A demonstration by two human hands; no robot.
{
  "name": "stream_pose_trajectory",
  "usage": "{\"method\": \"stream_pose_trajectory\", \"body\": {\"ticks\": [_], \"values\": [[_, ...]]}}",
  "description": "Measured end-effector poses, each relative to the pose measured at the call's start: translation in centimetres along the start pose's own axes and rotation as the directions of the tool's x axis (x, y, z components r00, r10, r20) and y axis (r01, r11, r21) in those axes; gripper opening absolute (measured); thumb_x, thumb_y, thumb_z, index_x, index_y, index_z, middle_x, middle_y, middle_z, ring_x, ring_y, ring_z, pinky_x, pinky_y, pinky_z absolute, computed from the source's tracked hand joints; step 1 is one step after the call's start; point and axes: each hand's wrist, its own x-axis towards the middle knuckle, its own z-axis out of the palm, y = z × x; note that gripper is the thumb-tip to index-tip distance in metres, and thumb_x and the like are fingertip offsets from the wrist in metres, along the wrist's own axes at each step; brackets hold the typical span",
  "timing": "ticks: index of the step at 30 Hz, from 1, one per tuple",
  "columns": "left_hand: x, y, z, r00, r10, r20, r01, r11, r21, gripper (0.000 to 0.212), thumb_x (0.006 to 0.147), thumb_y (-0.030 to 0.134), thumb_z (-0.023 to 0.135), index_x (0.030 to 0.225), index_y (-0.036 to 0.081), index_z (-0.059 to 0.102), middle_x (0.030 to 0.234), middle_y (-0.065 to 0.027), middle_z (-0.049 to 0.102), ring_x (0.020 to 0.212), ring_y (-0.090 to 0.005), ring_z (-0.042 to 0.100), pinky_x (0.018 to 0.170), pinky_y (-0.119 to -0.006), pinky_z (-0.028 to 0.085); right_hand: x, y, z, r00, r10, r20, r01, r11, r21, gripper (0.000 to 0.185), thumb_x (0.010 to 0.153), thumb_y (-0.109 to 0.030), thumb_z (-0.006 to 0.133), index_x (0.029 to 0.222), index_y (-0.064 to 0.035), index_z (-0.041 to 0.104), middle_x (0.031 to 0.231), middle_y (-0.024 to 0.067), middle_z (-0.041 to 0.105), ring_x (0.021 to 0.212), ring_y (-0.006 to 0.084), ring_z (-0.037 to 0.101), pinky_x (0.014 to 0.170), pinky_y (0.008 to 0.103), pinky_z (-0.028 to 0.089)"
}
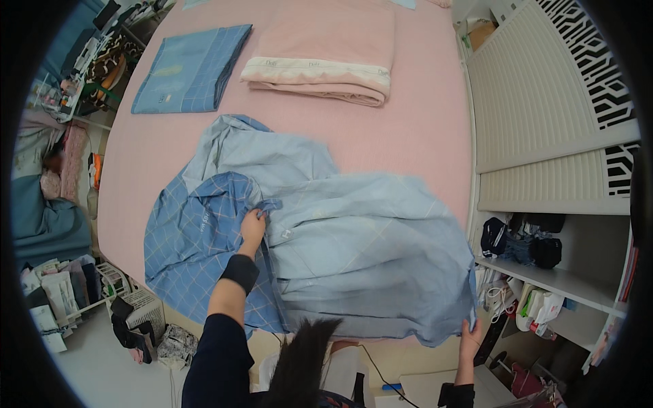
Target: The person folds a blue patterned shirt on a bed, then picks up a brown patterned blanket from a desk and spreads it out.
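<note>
A blue checked fabric cover (352, 234) lies rumpled across the near part of the bed. Its pale inner side faces up on the right, and a darker blue checked part is folded over on the left. My left hand (254, 227) pinches an edge of this cloth near its middle, by the boundary of the two shades. At the near right corner, my right hand (470, 334) grips the cloth's edge by the bed's side. A neatly folded blue checked cloth (189, 71) rests farther up the bed, left of a folded pink blanket (326, 51) with a white band.
The bed's pink sheet (408, 132) spreads beneath everything. White louvred cabinet doors (541, 107) and an open shelf (551, 278) with clothes and bags stand at right. A cluttered desk (76, 86), a rack of folded items (66, 285) and a patterned bag (177, 347) are at left.
</note>
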Motion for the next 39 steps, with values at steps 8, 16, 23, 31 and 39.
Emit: {"method": "stream_pose_trajectory", "body": {"ticks": [8,16,23,31,39], "values": [[-14.6,19.5,-10.1,0.837,0.463,0.292,-0.136,0.693,-0.708,0.01,0.073,0.011,0.054,0.08,0.005,0.055,0.073,-0.0038,0.056,0.059,-0.0114,0.051,0.048,-0.023,0.039,-0.5,-3.7,8.4,0.97,-0.068,0.234,-0.013,0.944,0.33,0.03,0.077,-0.014,0.052,0.102,-0.0007,0.041,0.087,0.0067,0.049,0.069,0.0116,0.05,0.05,0.0242,0.046],[-29.8,26.7,-6.2,0.614,0.693,0.378,-0.259,0.629,-0.733,0.028,0.076,0.013,0.048,0.104,0.013,0.05,0.085,-0.0076,0.055,0.065,-0.0248,0.054,0.055,-0.031,0.043,-3.8,-7.7,6.0,0.816,-0.141,0.56,-0.192,0.849,0.493,0.028,0.07,0.001,0.05,0.097,-0.0015,0.045,0.093,0.0052,0.053,0.084,0.0111,0.05,0.071,0.0231,0.041],[-31.5,26.2,-7.3,0.559,0.757,0.339,-0.521,0.638,-0.567,0.041,0.069,0.006,0.05,0.107,0.02,0.049,0.073,-0.0053,0.051,0.06,-0.0258,0.052,0.053,-0.033,0.042,-4.4,-6.1,1.8,0.691,-0.21,0.691,-0.339,0.751,0.567,0.018,0.077,-0.004,0.048,0.093,0.0031,0.048,0.09,0.0076,0.053,0.084,0.014,0.052,0.075,0.0272,0.045],[-33.8,27.4,-9.5,0.48,0.81,0.337,-0.752,0.578,-0.318,0.049,0.066,0.005,0.051,0.112,0.021,0.043,0.076,-0.006,0.05,0.061,-0.0269,0.052,0.052,-0.034,0.043,-3.1,-8.4,-0.6,0.627,-0.108,0.772,-0.381,0.822,0.424,0.013,0.076,-0.006,0.049,0.083,0.0045,0.053,0.08,0.008,0.055,0.071,0.014,0.054,0.066,0.0281,0.049],[-34.9,26.7,-11.6,0.503,0.8,0.327,-0.798,0.575,-0.182,0.046,0.069,0.018,0.056,0.112,0.014,0.041,0.081,-0.0112,0.049,0.061,-0.03,0.052,0.053,-0.036,0.044,-1.9,-8.2,2.1,0.636,-0.183,0.749,-0.005,0.97,0.241,0.018,0.075,-0.012,0.054,0.076,0.0052,0.052,0.075,0.0117,0.055,0.061,0.0193,0.057,0.056,0.0314,0.051]]}}
